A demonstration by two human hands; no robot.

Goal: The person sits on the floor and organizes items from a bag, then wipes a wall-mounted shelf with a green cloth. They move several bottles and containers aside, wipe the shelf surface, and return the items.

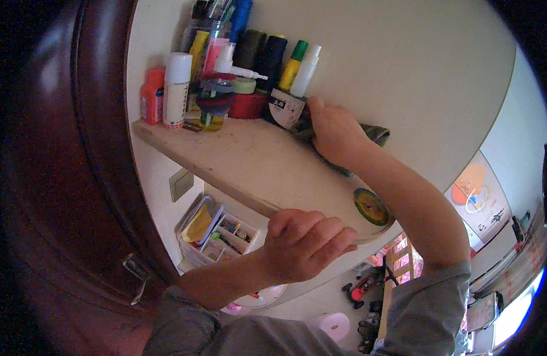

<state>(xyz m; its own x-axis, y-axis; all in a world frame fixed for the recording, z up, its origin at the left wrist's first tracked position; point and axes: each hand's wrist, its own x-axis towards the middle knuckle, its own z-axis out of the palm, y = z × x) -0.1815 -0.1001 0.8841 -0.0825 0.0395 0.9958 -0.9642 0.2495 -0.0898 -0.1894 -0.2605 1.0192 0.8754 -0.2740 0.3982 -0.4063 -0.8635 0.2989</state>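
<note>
My right hand [338, 131] reaches over the back of a shelf [255, 155], on a dark cloth [375, 133] that shows on both sides of it. Its fingertips are partly hidden, close to a black-and-white container [286, 109] bearing writing. A white-capped clear bottle [306, 71] and a yellow bottle with a green cap [293, 65] stand just behind that container. Curled into a fist, my left hand [307, 244] is at the shelf's front edge, with nothing visible in it. A round green-and-yellow disc [371, 207] lies near the shelf's right end.
On the shelf's left stand a white spray can [177, 91], an orange bottle [153, 95], dark thread spools [273, 55] and a red round container [247, 106]. A compartment box [220, 236] sits below. Dark wooden furniture [69, 178] borders the left; a paper roll [331, 326] is on the floor.
</note>
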